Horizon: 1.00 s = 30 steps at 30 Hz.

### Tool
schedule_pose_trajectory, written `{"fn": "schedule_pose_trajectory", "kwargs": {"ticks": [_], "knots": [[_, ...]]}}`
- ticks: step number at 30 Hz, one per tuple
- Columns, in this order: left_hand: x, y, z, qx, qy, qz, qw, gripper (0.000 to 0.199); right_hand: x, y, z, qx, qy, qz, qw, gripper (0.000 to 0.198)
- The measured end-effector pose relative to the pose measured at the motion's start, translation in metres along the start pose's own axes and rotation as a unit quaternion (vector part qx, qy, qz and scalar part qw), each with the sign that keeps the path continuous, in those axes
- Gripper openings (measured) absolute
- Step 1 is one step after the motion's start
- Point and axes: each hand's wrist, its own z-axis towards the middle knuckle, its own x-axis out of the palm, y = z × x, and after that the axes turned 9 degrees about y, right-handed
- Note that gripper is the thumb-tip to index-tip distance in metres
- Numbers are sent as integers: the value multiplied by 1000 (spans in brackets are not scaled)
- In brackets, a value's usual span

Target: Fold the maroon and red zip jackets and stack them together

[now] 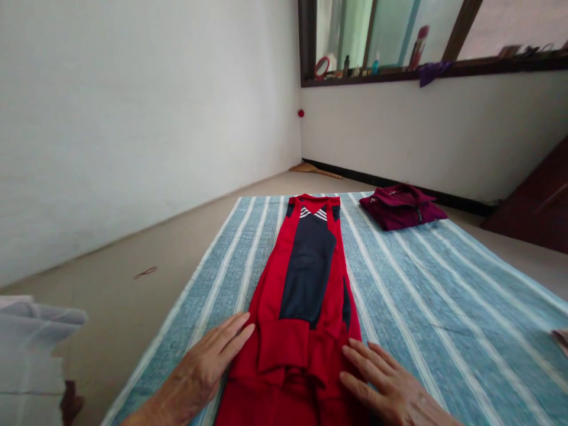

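Note:
A red and dark navy jacket [309, 266] with white stripes near its collar lies lengthwise on the striped cloth, its sides and sleeves folded inward. Both red cuffs rest on its front near me. Along the garment's left edge lies my left hand [212, 361], fingers stretched out and touching the red fabric. My right hand [384, 378] rests flat at the right edge, fingers slightly spread on the fabric. The jacket's nearest end runs out of the bottom of the view.
A blue cloth with white stripes [412, 296] covers the surface. A folded maroon garment [402, 207] lies at its far right. Beyond are a broom [317, 170] on the floor and a windowsill [399, 76] holding bottles and a small mirror. White material [35, 355] stands at left.

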Motion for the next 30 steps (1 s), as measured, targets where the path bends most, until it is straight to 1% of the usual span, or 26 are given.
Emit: {"fn": "schedule_pose_trajectory", "kwargs": {"ticks": [2, 5, 7, 10, 13, 15, 18, 20, 23, 26, 28, 30], "knots": [[-3, -7, -9, 4, 10, 6, 1000, 65, -4, 5, 2, -3, 1, -7, 1000, 44], [-8, -16, -12, 25, 22, 6, 999, 65, -7, 11, 7, -40, -34, -13, 999, 38], [-11, -20, -12, 36, 37, 7, 999, 67, -6, 15, 8, -65, -46, -27, 997, 36], [-13, -24, -12, 47, 51, -6, 998, 72, -3, 19, 9, -86, -44, -59, 994, 36], [-11, -23, -13, 51, 51, -14, 997, 71, -4, 20, 13, -106, -55, -78, 990, 34], [-8, -21, -13, 56, 54, -9, 997, 69, -8, 21, 20, -114, -82, -84, 987, 31], [-5, -16, -11, 66, 47, 3, 997, 66, -15, 18, 35, -109, -140, -96, 979, 27], [-4, -13, -7, 79, 37, 15, 996, 64, -15, 15, 43, -103, -161, -98, 977, 25], [-5, -8, 2, 105, 25, 36, 993, 59, -6, 10, 52, -108, -184, -73, 974, 23], [-7, -3, 11, 131, 28, 26, 991, 53, 13, 5, 57, -101, -201, -23, 974, 27], [-6, 2, 17, 152, 42, -17, 987, 50, 26, 1, 60, -96, -191, 19, 977, 27], [-2, 8, 22, 163, 41, -89, 982, 47, 31, -5, 65, -114, -149, 76, 979, 25]]}}
